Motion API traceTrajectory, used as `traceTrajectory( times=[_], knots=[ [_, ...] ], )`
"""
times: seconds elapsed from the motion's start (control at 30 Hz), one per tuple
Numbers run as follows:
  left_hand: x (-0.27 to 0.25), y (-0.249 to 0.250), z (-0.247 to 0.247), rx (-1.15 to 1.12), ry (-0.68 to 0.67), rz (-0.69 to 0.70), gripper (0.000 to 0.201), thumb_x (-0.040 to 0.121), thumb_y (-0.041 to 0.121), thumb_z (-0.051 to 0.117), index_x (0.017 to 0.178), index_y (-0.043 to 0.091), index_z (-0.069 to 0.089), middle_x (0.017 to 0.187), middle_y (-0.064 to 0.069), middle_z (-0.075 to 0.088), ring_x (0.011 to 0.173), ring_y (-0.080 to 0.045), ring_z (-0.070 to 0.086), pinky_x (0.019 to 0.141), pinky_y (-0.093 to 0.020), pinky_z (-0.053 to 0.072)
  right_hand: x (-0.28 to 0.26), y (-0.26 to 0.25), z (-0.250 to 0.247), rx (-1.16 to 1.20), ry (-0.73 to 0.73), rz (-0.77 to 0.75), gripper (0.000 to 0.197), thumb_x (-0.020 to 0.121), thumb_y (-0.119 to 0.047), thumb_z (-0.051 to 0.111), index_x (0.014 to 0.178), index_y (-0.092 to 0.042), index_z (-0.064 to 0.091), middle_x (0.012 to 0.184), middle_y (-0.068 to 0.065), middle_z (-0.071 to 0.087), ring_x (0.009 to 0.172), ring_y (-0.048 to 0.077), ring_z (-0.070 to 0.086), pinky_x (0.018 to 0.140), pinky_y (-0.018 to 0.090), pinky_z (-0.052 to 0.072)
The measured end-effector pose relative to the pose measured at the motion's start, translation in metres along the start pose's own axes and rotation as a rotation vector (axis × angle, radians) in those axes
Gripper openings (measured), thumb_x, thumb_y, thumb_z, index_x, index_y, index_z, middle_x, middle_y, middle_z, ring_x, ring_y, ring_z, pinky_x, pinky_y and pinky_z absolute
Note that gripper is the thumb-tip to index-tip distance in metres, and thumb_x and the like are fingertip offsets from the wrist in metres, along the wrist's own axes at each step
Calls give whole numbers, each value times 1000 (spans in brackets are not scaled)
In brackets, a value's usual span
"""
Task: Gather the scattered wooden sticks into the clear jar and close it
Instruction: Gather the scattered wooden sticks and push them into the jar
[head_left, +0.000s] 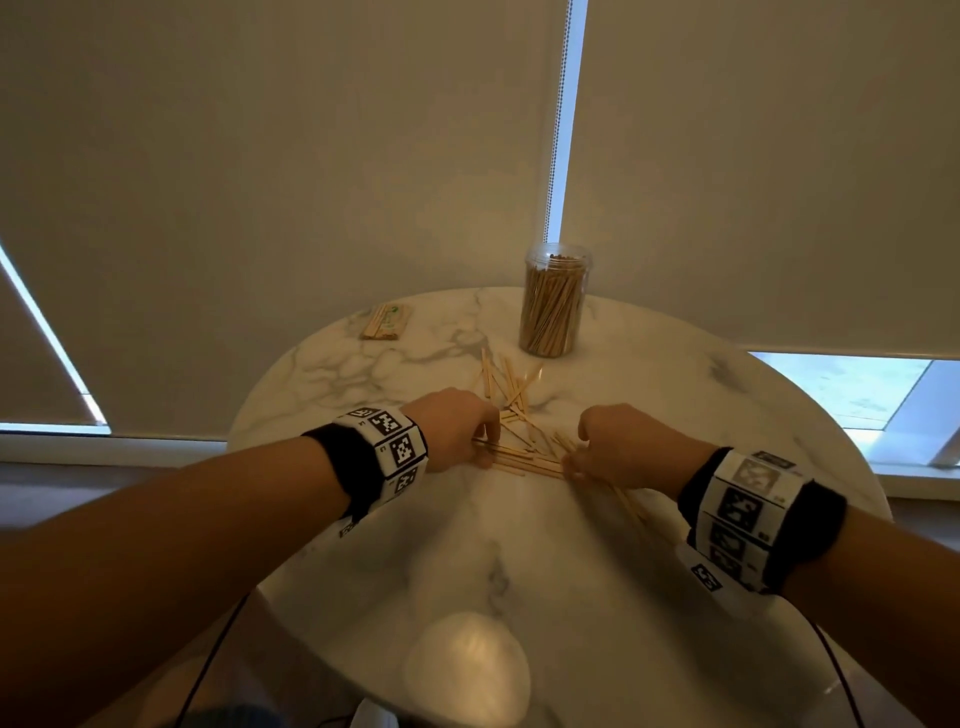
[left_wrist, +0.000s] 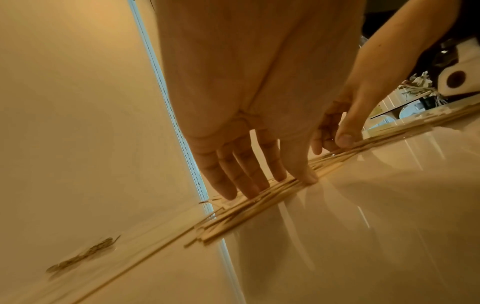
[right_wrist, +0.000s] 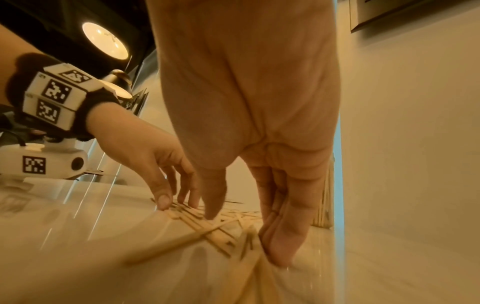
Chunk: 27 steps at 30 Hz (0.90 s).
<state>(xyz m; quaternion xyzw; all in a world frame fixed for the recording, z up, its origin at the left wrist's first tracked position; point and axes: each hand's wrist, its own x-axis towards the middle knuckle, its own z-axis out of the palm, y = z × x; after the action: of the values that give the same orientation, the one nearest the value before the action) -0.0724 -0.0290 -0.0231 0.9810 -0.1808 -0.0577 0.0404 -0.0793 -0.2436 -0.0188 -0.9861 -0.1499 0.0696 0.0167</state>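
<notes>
Worktop (head_left: 597, 545): round, marble-patterned, glossy; everything below is placed relative to the jar standing at its far side.

White rounded object (head_left: 467, 660): at the near edge of the worktop, farthest from the jar; what it is cannot be told.

Left hand (head_left: 457, 426): nearer than the jar and to its left, palm down over the left end of the pile of sticks. In the left wrist view its fingers (left_wrist: 233, 174) are nearly straight and spread, tips pressing down on the sticks, thumb tip at the near edge of the bundle. Nothing is gripped.

Right hand (head_left: 623, 447): nearer than the jar and slightly to its right, at the right end of the pile. Its fingers (right_wrist: 283, 236) are extended and held together, tips on the worktop among the sticks, thumb down on them too; released, not clenched.

Sticks (head_left: 524, 457): loose and flat on the worktop between the two hands, a rough bundle running left to right under the fingertips; more lie crossed and scattered (head_left: 506, 384) between the hands and the jar.

Jar (head_left: 555, 301): clear, upright, no lid on it, packed with standing sticks, well apart from both hands.

Packet (head_left: 387, 322): flat, to the left of the jar, near the far edge.
</notes>
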Motion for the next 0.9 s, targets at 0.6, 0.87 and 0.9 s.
traceTrajectory(
  times=[0.6,0.87,0.9],
  knots=[
    [4,10,6,168,-68,157,15,99,14,56,113,17,54,116,-4,53,106,-25,57,78,-29,38,-9,3,-9,-45,-221,-58,38,82,-45,75,93,-9,72,77,2,64,78,21,61,67,29,49],
    [-6,25,1,416,-125,161,44,94,-2,52,136,5,40,138,-16,41,122,-32,47,90,-37,42,-13,7,-12,-102,-212,-3,31,93,-15,56,64,-12,49,62,1,47,54,15,42,47,22,33],
    [-8,25,2,420,-116,165,45,94,-2,51,136,4,39,139,-16,39,122,-32,46,91,-37,42,-14,10,-12,-105,-213,12,30,93,-11,53,63,-12,47,62,1,46,53,15,41,47,22,33]
  ],
)
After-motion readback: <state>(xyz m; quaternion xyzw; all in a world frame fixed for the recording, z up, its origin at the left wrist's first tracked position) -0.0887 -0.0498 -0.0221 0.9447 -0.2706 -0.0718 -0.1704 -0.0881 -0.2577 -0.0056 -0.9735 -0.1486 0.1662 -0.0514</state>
